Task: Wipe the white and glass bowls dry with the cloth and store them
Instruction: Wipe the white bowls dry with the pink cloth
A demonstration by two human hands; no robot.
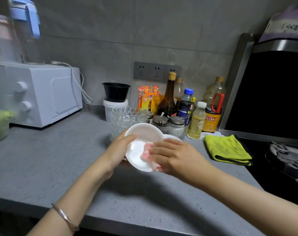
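Left grip (121,150) clamps tilted white bowl (141,133); right grip (172,154) clasps cloth (147,150) inside; wiping pressure may knock it onto glass bowl (127,116).

Two white bowls (141,133), what looks like two stacked glass bowls (128,116), one pink-and-white cloth (147,150), one yellow-green cloth (226,149), five bottles (167,99), three wall sockets (156,71), one black bowl (116,91).
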